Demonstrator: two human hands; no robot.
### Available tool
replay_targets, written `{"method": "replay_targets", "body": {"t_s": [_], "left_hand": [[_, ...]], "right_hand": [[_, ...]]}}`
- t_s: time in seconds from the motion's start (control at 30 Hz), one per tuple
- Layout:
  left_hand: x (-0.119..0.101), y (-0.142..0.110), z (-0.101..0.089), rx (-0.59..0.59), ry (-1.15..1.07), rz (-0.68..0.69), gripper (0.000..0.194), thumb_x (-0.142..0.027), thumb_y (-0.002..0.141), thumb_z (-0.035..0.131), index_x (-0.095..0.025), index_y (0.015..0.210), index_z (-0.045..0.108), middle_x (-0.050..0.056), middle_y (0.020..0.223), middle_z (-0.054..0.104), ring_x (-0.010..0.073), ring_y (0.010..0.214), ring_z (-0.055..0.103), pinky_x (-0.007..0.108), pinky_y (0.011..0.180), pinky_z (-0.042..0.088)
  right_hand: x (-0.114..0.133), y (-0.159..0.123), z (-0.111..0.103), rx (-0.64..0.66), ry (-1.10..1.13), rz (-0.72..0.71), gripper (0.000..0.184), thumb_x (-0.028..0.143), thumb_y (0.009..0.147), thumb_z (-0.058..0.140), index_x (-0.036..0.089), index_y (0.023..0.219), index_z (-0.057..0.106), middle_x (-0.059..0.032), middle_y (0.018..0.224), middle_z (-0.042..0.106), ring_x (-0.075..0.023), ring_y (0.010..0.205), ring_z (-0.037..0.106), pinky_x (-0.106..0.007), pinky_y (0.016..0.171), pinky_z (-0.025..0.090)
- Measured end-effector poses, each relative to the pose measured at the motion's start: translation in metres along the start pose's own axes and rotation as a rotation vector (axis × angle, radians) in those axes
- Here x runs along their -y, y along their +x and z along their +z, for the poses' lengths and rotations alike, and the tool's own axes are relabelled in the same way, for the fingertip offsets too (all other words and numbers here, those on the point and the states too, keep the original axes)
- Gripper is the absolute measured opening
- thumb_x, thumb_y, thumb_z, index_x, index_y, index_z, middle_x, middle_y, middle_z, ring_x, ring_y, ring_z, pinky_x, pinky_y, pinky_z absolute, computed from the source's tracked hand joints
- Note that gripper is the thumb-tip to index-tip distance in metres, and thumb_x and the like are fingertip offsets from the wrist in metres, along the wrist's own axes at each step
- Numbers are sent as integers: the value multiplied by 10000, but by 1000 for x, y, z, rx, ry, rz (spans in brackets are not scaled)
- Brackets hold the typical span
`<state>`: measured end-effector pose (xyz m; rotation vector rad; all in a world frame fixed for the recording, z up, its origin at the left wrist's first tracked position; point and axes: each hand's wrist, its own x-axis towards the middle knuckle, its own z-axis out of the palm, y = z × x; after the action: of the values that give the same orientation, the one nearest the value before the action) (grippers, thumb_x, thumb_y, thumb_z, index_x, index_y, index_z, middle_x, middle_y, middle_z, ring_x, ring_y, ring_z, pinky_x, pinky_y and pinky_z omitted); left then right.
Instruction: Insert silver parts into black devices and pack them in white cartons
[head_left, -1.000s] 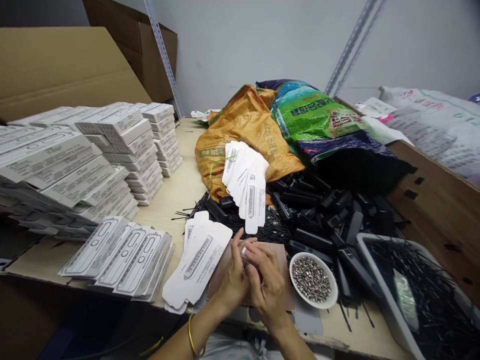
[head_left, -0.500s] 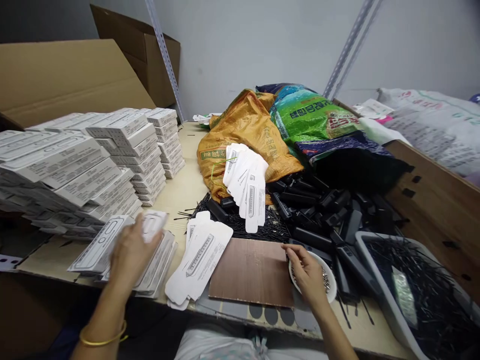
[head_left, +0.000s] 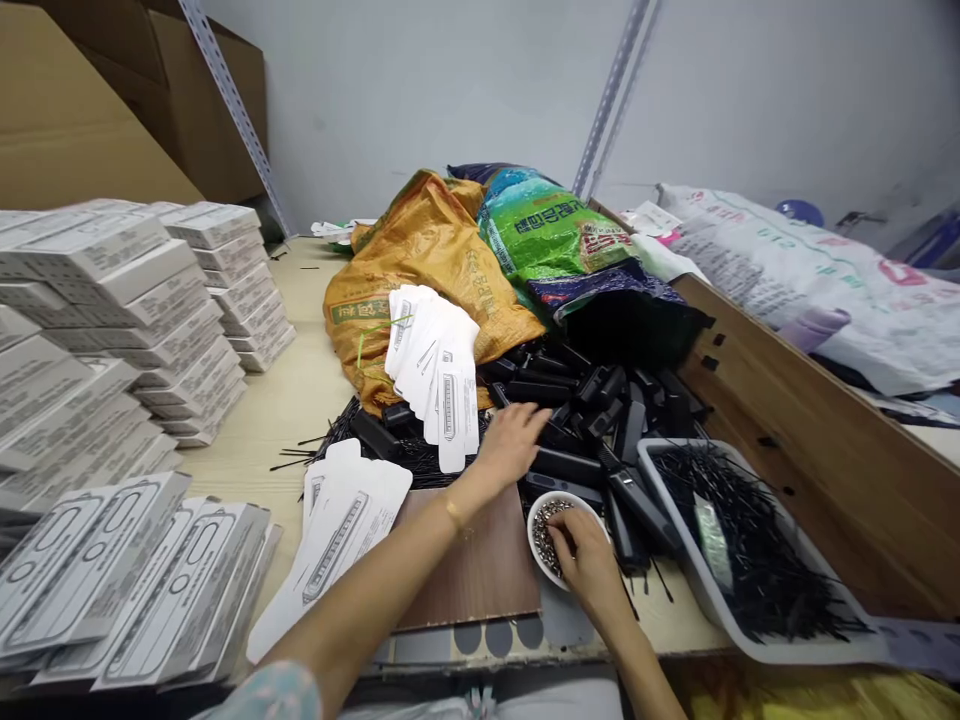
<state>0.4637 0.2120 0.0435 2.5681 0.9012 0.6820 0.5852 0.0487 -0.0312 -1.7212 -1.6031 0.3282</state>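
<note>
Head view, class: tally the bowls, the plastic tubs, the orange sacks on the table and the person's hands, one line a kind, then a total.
White bowl: 1
Plastic tub: 1
Orange sack: 1
Hands: 2 (left hand, right hand)
Total: 5

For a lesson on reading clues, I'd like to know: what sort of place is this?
Probably a packing or assembly workshop, judging by the stacks of printed white boxes, the heap of black parts and the white bowl of small metal pieces.
</note>
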Motion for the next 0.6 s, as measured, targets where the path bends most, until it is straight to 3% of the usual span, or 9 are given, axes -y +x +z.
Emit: {"method": "replay_targets", "body": {"t_s": [0.07,0.13,0.23,0.33,0.43,0.47,0.53,0.6], "left_hand": [[-12,33,25,91,-18,98,292,-70,838,518,-174,1088,625,106,1147,629,238,1136,531,407,1054,347],[-16,51,38,162,-35,133,205,-23,813,505,-135,901,653,123,970,666,246,1018,575,403,999,379],[-11,54,33,183,-70,98,226,25,792,447,-110,808,628,155,890,652,274,967,576,427,940,405],[3,29,4,128,-136,20,262,7,801,439,-106,971,603,168,1035,629,284,1055,554,451,969,400],[13,-17,-30,51,-275,-75,422,-118,837,520,-142,1251,444,147,1202,580,252,1111,562,413,972,444],[13,-34,-40,6,-412,-134,477,-158,869,499,-161,1325,356,138,1228,571,228,1110,578,392,967,463],[6,-69,-53,-142,-911,-331,553,-183,896,489,-211,1390,242,119,1252,572,200,1117,600,385,995,465],[-7,-97,-60,-271,-1373,-550,620,-142,865,555,-251,1392,246,93,1261,586,193,1152,596,384,1043,438]], "right_hand": [[3,1,-3,-34,92,75,183,313,890,482,220,803,614,-74,827,667,-245,799,609,-393,750,479],[8,2,-6,-61,224,179,189,355,880,516,210,828,626,-70,832,675,-232,776,619,-368,719,492],[17,5,-11,-115,494,326,209,405,837,605,197,837,630,-63,837,683,-223,798,640,-357,742,507],[27,7,-12,-127,767,425,244,418,772,696,193,842,632,-60,847,698,-221,842,662,-359,789,516],[40,10,-6,-100,916,491,257,412,743,735,195,844,642,-59,837,713,-208,829,672,-336,767,523],[45,10,-2,-99,937,503,253,409,743,737,194,841,643,-59,830,716,-200,806,671,-325,746,524],[57,12,8,-101,952,501,241,403,752,730,192,830,642,-61,830,722,-179,740,660,-308,702,521],[71,12,19,-113,931,467,218,391,775,710,190,823,640,-64,848,725,-164,690,645,-300,674,515]]}}
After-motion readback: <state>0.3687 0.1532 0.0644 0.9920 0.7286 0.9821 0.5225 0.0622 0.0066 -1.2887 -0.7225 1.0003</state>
